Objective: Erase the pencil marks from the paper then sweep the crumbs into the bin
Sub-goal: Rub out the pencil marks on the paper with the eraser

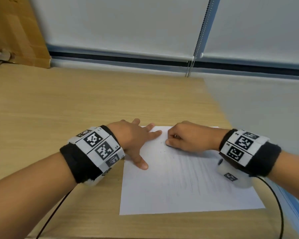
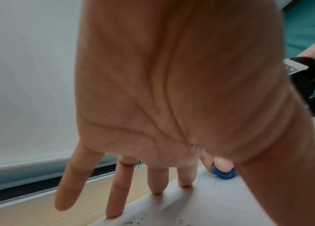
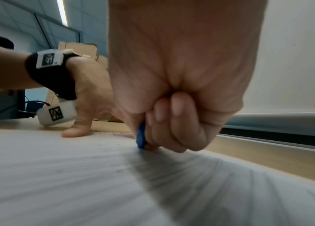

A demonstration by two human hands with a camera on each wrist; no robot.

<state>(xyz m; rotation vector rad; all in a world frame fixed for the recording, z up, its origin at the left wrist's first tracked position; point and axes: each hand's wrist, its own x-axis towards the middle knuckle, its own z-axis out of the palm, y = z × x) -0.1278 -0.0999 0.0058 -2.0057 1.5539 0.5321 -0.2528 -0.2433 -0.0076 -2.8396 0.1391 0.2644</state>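
A white sheet of paper point(image 1: 185, 183) with faint pencil strokes lies on the wooden desk point(image 1: 59, 104). My left hand point(image 1: 136, 140) lies flat with spread fingers on the sheet's far left corner, thumb pressing its left edge. My right hand point(image 1: 185, 137) is curled and pinches a small blue eraser point(image 3: 140, 136) against the paper near its far edge. The eraser point(image 2: 224, 173) also shows in the left wrist view. Dark eraser crumbs point(image 2: 139, 221) lie scattered on the sheet near the left fingers. No bin is in view.
A cardboard box point(image 1: 16, 31) stands at the desk's far left corner. A roller blind with a bead chain point(image 1: 194, 54) hangs behind the desk. The desk's right edge point(image 1: 219, 104) runs close beside the paper. Black cables point(image 1: 276, 200) trail from both wrists.
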